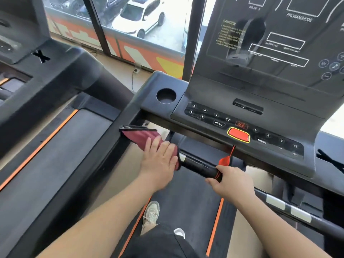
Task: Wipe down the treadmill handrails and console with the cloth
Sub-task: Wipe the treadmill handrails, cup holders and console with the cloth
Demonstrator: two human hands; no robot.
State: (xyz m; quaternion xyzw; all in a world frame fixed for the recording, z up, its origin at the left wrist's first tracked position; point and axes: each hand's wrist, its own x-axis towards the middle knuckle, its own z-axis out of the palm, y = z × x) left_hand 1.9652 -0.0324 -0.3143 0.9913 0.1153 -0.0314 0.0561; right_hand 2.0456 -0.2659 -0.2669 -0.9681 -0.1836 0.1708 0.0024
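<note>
I stand on a black treadmill facing its console [242, 116], which has a dark display panel and a button strip. A dark red cloth [138, 135] is wrapped over the left end of the front handrail [197, 165]. My left hand [160, 161] presses flat on the cloth, fingers spread over it. My right hand [230, 180] grips the same black bar further right, where a red safety clip [225, 161] dangles on its cord from the console.
A round cup holder [166, 95] sits at the console's left corner. The red stop button [238, 135] is in the middle of the button strip. A second treadmill [46, 86] stands to the left. Windows ahead show a white car outside.
</note>
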